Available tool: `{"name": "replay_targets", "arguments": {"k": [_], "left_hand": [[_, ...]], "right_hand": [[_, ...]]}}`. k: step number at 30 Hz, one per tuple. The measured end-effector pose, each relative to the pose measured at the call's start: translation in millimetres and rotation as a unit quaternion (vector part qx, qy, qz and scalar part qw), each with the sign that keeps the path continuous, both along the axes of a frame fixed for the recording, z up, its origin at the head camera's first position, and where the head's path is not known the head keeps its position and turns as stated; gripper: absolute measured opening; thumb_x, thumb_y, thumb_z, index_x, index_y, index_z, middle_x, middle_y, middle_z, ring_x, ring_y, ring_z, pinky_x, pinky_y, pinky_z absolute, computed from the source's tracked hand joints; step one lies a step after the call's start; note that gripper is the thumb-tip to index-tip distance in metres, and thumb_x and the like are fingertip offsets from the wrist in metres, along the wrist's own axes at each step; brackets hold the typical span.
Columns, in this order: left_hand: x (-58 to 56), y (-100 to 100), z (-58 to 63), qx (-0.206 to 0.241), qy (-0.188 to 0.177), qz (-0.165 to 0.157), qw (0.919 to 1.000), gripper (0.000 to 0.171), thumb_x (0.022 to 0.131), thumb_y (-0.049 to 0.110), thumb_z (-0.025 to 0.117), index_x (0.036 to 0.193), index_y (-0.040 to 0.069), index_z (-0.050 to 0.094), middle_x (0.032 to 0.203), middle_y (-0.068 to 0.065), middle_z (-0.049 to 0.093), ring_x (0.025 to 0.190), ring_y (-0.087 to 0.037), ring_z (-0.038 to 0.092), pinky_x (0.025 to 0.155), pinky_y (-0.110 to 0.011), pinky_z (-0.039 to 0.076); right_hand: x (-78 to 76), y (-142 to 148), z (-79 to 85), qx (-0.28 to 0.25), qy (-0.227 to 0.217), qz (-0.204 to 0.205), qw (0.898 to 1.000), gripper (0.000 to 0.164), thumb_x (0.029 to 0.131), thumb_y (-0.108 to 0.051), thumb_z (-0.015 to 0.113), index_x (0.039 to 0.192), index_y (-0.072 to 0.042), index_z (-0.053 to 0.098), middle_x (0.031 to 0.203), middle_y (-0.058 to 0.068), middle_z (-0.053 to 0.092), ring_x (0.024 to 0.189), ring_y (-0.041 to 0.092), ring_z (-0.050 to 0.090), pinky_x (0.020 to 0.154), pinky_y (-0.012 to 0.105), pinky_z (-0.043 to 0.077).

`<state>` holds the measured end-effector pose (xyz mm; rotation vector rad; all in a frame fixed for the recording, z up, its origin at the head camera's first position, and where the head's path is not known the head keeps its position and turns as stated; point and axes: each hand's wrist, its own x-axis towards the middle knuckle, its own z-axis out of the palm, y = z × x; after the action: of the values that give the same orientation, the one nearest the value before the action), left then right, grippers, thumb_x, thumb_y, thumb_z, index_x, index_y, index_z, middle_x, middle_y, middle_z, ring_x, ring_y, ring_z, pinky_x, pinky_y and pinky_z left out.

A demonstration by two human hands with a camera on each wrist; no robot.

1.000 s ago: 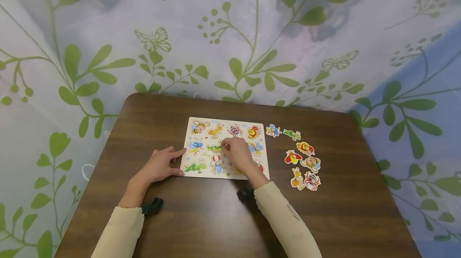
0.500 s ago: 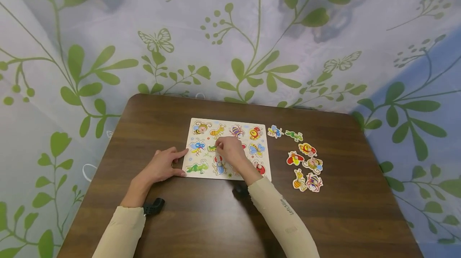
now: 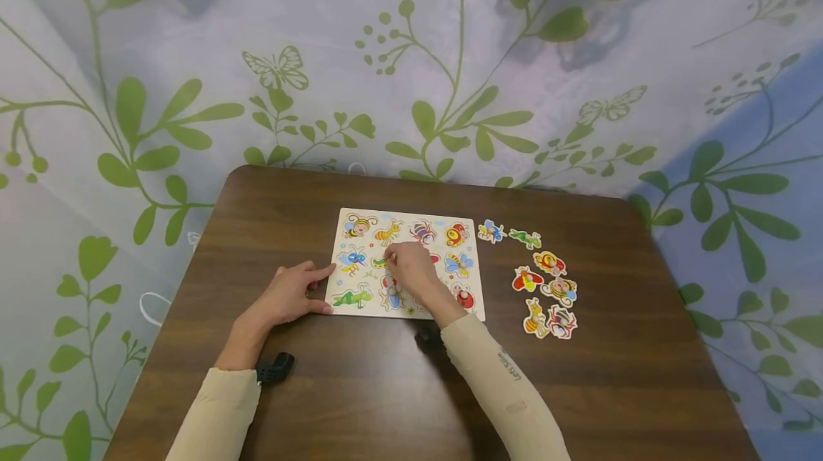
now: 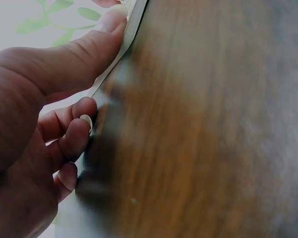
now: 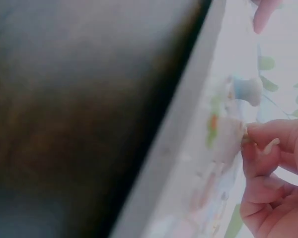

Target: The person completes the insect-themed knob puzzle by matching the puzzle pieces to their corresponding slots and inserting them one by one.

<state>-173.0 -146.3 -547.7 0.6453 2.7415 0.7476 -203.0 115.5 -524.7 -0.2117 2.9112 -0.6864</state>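
Observation:
A wooden insect puzzle board (image 3: 474, 282) lies flat on the brown table. My left hand (image 3: 292, 294) is at its left edge; the index fingertip touches the side and the thumb rests by the near left corner. In the left wrist view the thumb (image 4: 84, 57) presses along the board's edge, the other fingers loosely bent. My right hand (image 3: 414, 269) is over the board's middle, its thumb and fingertips pinching a green caterpillar puzzle piece (image 3: 378, 262), mostly hidden beneath them. The right wrist view shows the pinch close to the board's surface, near a knob (image 5: 249, 91) on the board.
Several loose pieces lie right of the board: a blue mosquito (image 3: 490, 231), a green grasshopper (image 3: 525, 238), a red-winged bug (image 3: 527, 279), a bee (image 3: 559, 291), an orange ant (image 3: 535, 319) and a purple spider (image 3: 562, 321). A leaf-patterned curtain (image 3: 386, 89) hangs behind the table (image 3: 360, 389).
My right hand has shifted slightly left along the caterpillar, then stays nearly still. My left hand keeps its place at the board's edge. The loose pieces have not moved.

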Motion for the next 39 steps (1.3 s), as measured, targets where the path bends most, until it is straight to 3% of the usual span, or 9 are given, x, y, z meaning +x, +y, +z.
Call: {"name": "replay_targets", "arguments": {"k": [6, 10, 13, 17, 22, 30, 39], "left_hand": [[0.5, -0.6, -0.9, 0.001, -0.007, 0.0, 1.0, 0.086, 0.071, 0.046, 0.083, 0.145, 0.021, 0.048, 0.081, 0.002, 0.044, 0.065, -0.012, 0.038, 0.076, -0.037, 0.02], [-0.7, -1.1, -1.0, 0.001, -0.005, -0.001, 1.0, 0.085, 0.071, 0.046, 0.083, 0.145, 0.022, 0.048, 0.081, 0.001, 0.044, 0.065, -0.012, 0.038, 0.075, -0.037, 0.02], [-1.0, -2.2, -0.7, -0.005, 0.001, 0.0, 1.0, 0.085, 0.071, 0.046, 0.083, 0.145, 0.022, 0.048, 0.08, 0.002, 0.044, 0.064, -0.012, 0.037, 0.074, -0.037, 0.02], [-1.9, -1.0, -0.2, -0.009, 0.008, -0.002, 0.9999, 0.085, 0.071, 0.047, 0.083, 0.144, 0.023, 0.048, 0.08, 0.003, 0.045, 0.064, -0.012, 0.038, 0.075, -0.036, 0.021], [-1.6, -2.0, -0.1, -0.005, 0.008, -0.006, 0.9999, 0.084, 0.071, 0.047, 0.083, 0.144, 0.022, 0.049, 0.081, 0.004, 0.046, 0.063, -0.012, 0.039, 0.076, -0.036, 0.022], [-2.4, -2.3, -1.9, -0.01, 0.004, 0.001, 0.9999, 0.084, 0.071, 0.046, 0.083, 0.144, 0.024, 0.049, 0.081, 0.004, 0.045, 0.063, -0.012, 0.039, 0.077, -0.036, 0.021], [-1.4, -3.6, -0.9, 0.003, 0.008, 0.002, 1.0, 0.085, 0.07, 0.045, 0.084, 0.144, 0.023, 0.05, 0.08, 0.004, 0.045, 0.061, -0.012, 0.038, 0.076, -0.037, 0.02]], "right_hand": [[-4.5, 16.0, 8.1, -0.03, 0.018, -0.011, 0.999, 0.016, 0.093, -0.023, 0.062, 0.105, -0.016, 0.071, 0.076, 0.0, 0.066, 0.058, 0.013, 0.054, 0.057, 0.027, 0.043], [-13.3, 42.3, 14.5, -0.034, 0.051, -0.061, 0.996, 0.014, 0.092, -0.022, 0.062, 0.099, -0.015, 0.072, 0.077, 0.002, 0.066, 0.06, 0.015, 0.056, 0.058, 0.028, 0.043], [-21.6, 69.1, 14.1, -0.026, 0.072, -0.105, 0.992, 0.016, 0.09, -0.02, 0.06, 0.098, -0.013, 0.071, 0.079, 0.004, 0.067, 0.069, 0.019, 0.058, 0.063, 0.031, 0.044], [-29.0, 110.0, 10.6, -0.011, 0.082, -0.165, 0.983, 0.023, 0.091, -0.017, 0.058, 0.109, -0.006, 0.067, 0.09, 0.013, 0.068, 0.08, 0.029, 0.063, 0.07, 0.041, 0.048], [-33.7, 144.3, 5.6, 0.022, 0.032, -0.231, 0.972, 0.037, 0.095, -0.02, 0.055, 0.126, 0.0, 0.054, 0.113, 0.024, 0.063, 0.1, 0.041, 0.062, 0.082, 0.05, 0.049], [-37.0, 159.4, -5.7, 0.066, 0.02, -0.24, 0.968, 0.033, 0.096, -0.024, 0.054, 0.114, 0.005, 0.056, 0.102, 0.028, 0.066, 0.093, 0.045, 0.064, 0.076, 0.052, 0.05], [-38.2, 161.6, -3.4, 0.036, 0.087, -0.237, 0.967, 0.019, 0.094, -0.015, 0.057, 0.097, 0.001, 0.066, 0.093, 0.022, 0.07, 0.086, 0.04, 0.064, 0.071, 0.047, 0.05]]}}
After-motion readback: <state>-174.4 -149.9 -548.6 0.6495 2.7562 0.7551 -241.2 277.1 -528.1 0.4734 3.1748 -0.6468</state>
